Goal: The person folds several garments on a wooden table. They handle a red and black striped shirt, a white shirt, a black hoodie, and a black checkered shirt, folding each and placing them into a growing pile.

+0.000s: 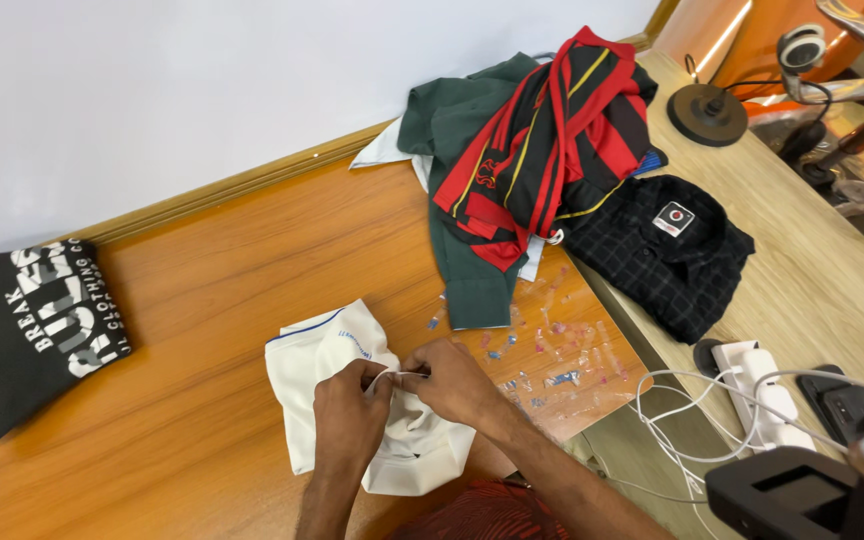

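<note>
On an orange wooden table [232,270], a folded white garment [327,365] lies near the front edge, its long axis running from far-left to near-right, blue-trimmed edge pointing away. Both hands meet over its right half. The left hand [350,415] is curled closed, pinching a thin strip of white fabric. The right hand [457,382] is also closed, gripping the same strip just beside it. Farther off lies a heap of shirts: red-and-black striped [552,130], dark green [462,150], and a black checked one [667,255] to the right.
</note>
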